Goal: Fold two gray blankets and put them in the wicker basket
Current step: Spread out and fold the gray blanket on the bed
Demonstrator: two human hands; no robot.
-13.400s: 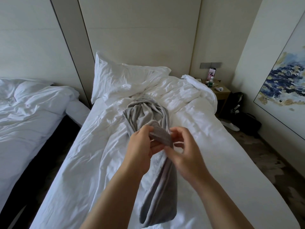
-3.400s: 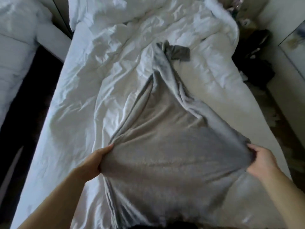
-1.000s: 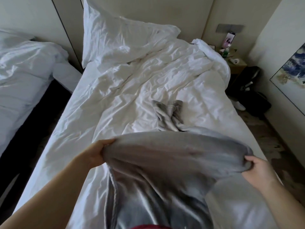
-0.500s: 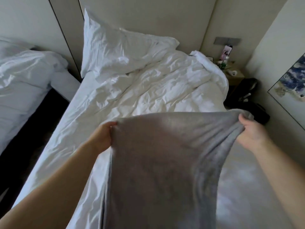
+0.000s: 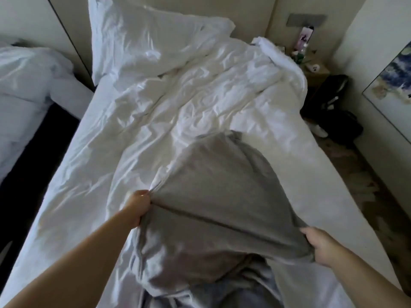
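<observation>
Second bed (image 5: 24,85) at far left. Left hand (image 5: 136,206) clenched on left corner of gray blanket (image 5: 218,196), which billows over the white duvet (image 5: 178,103) on the main bed, far end touching the duvet. Right hand (image 5: 320,246) grips the blanket's right corner. Nightstand (image 5: 315,73) and dark bag (image 5: 333,107) at right.

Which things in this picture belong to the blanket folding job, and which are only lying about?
Belonging to the job:
- gray blanket, spread over the bed
- left hand, gripping one corner
- right hand, gripping the other corner

Only lying about:
- white duvet
- pillow
- bedside table with small items
- black bag on the floor
- wall painting

The wicker basket is not in view.
</observation>
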